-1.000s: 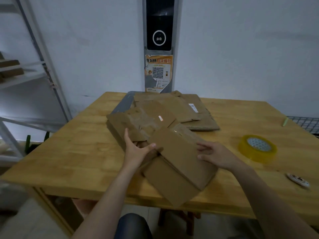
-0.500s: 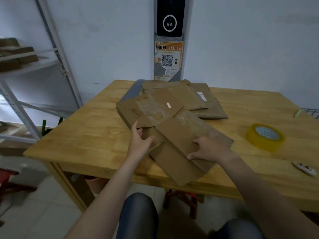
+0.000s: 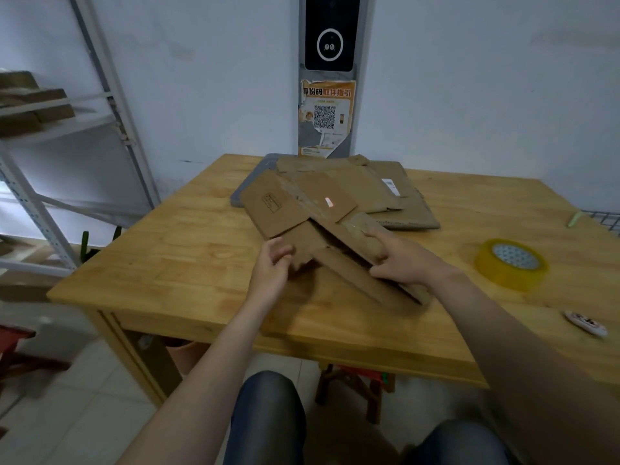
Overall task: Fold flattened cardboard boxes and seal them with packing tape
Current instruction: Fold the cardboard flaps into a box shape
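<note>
- Right hand (image 3: 404, 260): clasps the right side of the cardboard box (image 3: 349, 268), thumb under the near edge, forefinger lying straight along the top panel, remaining fingers curled over it.
- Left hand (image 3: 271, 268): fingers curled against the ragged left flap of the same box and touching it. Motion blur prevents telling whether the flap is actually pinched.
- Cardboard box: flattened, held between both hands near the front middle of the wooden table (image 3: 188, 263). Its right side is raised and the panels are parted slightly along the near edge.
- Small round disc (image 3: 585, 322): flat on the table, front right, well apart from the box.
- Roll of yellow packing tape (image 3: 511, 265): lying flat to the right of the right hand, not touched.
- Pile of flattened boxes (image 3: 339, 189): directly behind the held box, overlapping, resting partly on a grey board (image 3: 243, 196).
- Green pen (image 3: 573, 219): at the far right table edge.
- QR-code poster (image 3: 327, 119): on the wall behind the pile.
</note>
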Demonstrator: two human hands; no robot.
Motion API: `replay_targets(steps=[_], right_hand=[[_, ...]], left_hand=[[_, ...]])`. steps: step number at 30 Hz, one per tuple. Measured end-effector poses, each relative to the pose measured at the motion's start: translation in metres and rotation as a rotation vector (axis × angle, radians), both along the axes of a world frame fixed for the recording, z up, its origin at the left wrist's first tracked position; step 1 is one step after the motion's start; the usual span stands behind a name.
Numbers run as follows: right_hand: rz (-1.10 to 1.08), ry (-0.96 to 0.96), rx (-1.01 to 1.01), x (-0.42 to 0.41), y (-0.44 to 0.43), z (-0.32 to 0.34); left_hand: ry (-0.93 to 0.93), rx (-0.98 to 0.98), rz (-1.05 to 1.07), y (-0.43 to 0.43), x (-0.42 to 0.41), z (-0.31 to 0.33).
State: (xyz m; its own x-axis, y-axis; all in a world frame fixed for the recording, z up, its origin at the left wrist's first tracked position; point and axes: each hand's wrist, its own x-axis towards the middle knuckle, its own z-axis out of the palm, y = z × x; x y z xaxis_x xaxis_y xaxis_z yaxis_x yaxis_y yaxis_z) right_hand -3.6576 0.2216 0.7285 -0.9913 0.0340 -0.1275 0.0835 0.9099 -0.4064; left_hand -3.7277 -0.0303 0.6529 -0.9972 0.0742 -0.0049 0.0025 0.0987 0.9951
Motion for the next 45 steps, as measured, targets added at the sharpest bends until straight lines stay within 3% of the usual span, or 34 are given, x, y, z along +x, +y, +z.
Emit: replay_targets(steps=[6,15,19,29,32,38,42,45], right_hand=[[-0.034,0.102,-0.222,0.019,0.025,0.005],[-0.167,0.21,-0.409,0.038,0.042,0.001],[-0.228,0.251,-0.659,0.046,0.051,0.008],[-0.302,0.469,-0.852,0.06,0.085,0.014],[-0.302,0.531,-0.744,0.063,0.085,0.015],[-0.346,0.422,-0.854,0.071,0.081,0.003],[-0.359,0.311,-0.725,0.071,0.09,-0.003],[-0.393,0.19,-0.797,0.076,0.099,-0.006]], left_hand=[[0.159,-0.122,-0.098,0.023,-0.002,0.037],[-0.055,-0.441,0.151,0.084,-0.014,0.054],[-0.135,-0.491,0.192,0.104,-0.006,0.055],[-0.003,-0.095,0.181,0.109,-0.01,0.051],[0.023,-0.071,0.159,0.105,-0.011,0.048],[0.097,-0.056,-0.025,0.095,-0.012,0.033],[0.19,-0.243,-0.065,0.09,-0.014,0.031],[0.111,-0.321,-0.07,0.088,-0.009,0.037]])
